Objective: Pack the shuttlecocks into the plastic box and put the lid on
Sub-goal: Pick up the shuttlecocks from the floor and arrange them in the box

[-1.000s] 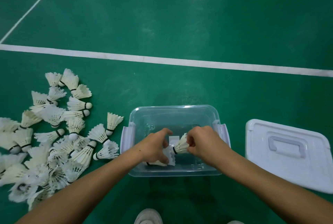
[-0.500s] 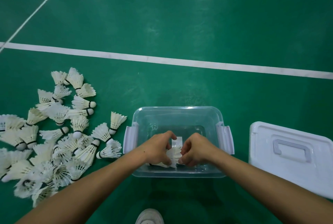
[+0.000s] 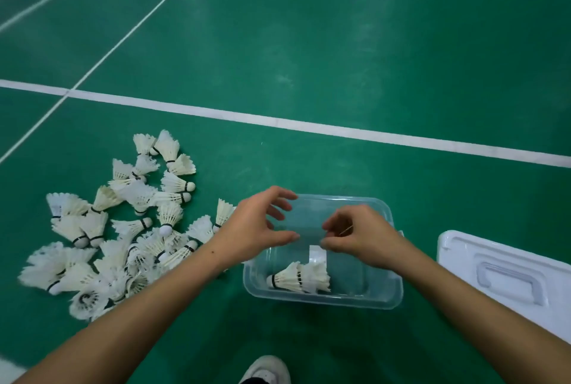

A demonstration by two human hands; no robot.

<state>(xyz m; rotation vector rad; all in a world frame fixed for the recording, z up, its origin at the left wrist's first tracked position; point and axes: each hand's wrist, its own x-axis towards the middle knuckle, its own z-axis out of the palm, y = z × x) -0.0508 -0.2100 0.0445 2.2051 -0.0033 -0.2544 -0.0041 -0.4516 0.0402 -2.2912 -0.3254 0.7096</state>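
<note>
Plastic box (image 3: 383,300): I saw it, clear and open-topped, on the green court floor (image 3: 309,44), and I placed everything else from it.
Packed shuttlecocks (image 3: 298,278): a nested stack lay on its side on the box floor, by the near wall, cork pointing left; I could not count them surely.
Loose shuttlecocks (image 3: 123,229): a scattered heap lay on the floor just left of the box, the closest ones partly behind the left wrist.
Lid (image 3: 506,278): white, flat on the floor just right of the box, apart from it, handle recess up.
Left hand (image 3: 256,229): it hovered above the box's left rim, fingers spread and curled, holding nothing.
Right hand (image 3: 361,235): it hovered over the box's middle, fingertips drawn loosely together; I could not tell whether they pinched anything.
Shoe (image 3: 265,371): 1 white toe showed on the near side of the box.
</note>
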